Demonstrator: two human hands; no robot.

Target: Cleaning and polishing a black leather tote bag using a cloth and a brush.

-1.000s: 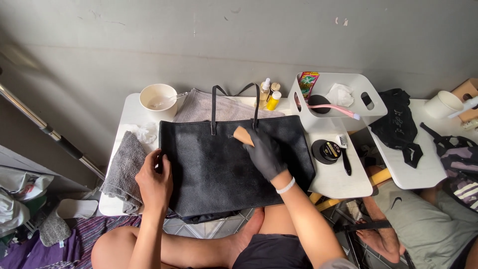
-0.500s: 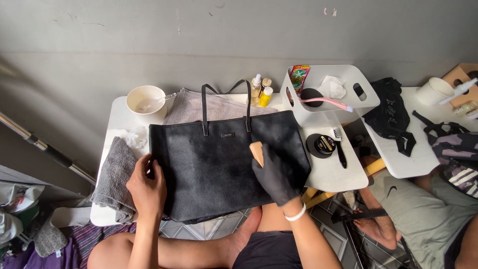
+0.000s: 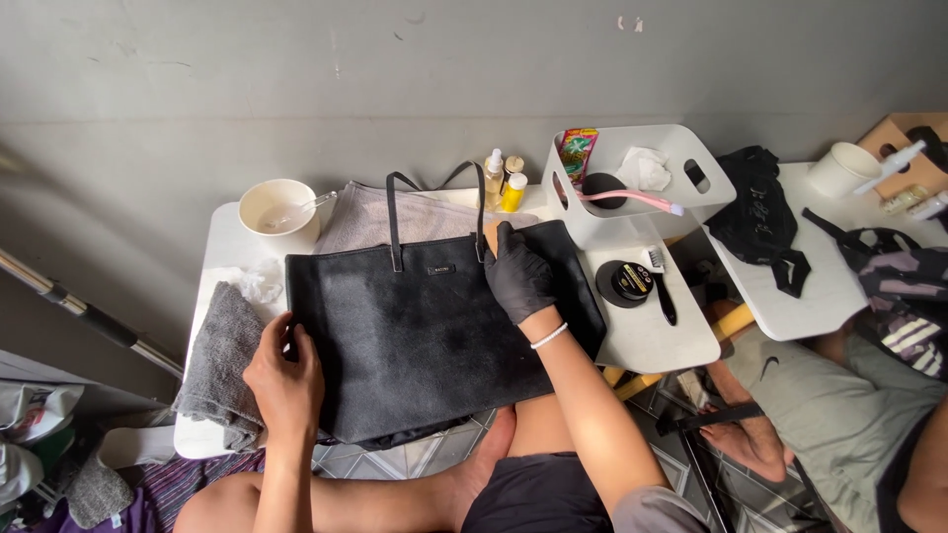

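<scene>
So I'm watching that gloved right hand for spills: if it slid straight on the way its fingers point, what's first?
Probably the small bottles just beyond the bag; depth is unclear.

Black bag [image 3: 425, 336], black-gloved right hand [image 3: 517, 276], white table [image 3: 652, 341], grey towel [image 3: 222, 360].

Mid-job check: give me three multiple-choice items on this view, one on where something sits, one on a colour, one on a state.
1. Where is the white bowl?
A. beyond the black tote bag's left corner
B. inside the white caddy
C. on the floor

2. What colour is the glove on the right hand?
A. white
B. black
C. yellow

3. How is the left hand?
A. gloved
B. lifted clear of the bag
C. bare, at the bag's left edge

Answers: 1 A, it stands at the table's far left; 2 B, black against the wrist band; 3 C, no glove shows.
</scene>
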